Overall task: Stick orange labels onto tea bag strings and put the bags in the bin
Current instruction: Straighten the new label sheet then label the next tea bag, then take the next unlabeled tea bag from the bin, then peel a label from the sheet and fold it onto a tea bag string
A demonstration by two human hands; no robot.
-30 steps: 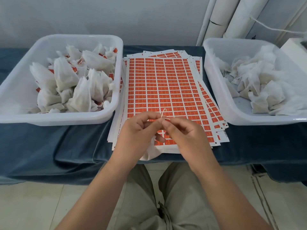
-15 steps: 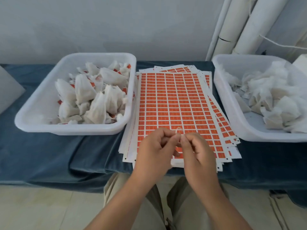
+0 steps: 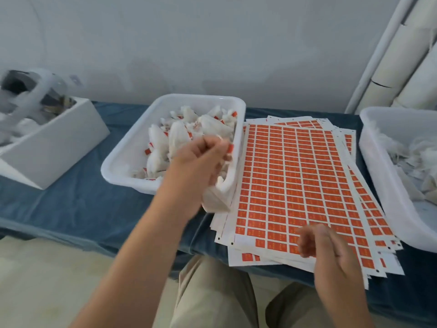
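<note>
**Tagged bag at the bin's rim**

The print on the orange labels is too small and blurred for me to read. I count two white bins, one fanned stack of label sheets [image 3: 295, 174] between them, and one white box [image 3: 59, 147] well left of the sheets.

My left grip [image 3: 201, 159] is curled round a tea bag [image 3: 214, 204] just left of the sheets, over the left bin [image 3: 123, 159]. The pouch hangs below my wrist, and an orange label [image 3: 229, 147] shows at my fingertips.

My right grip [image 3: 331, 247] hovers over the sheets' near edge, fingers loosely curled, holding nothing. The right bin [image 3: 378, 185] holds plain white bags, and the left bin holds tagged ones.

A blue cloth [image 3: 71, 204] covers the bench. Behind the sheets are a pale wall [image 3: 212, 43] and white pipes [image 3: 402, 67].
</note>
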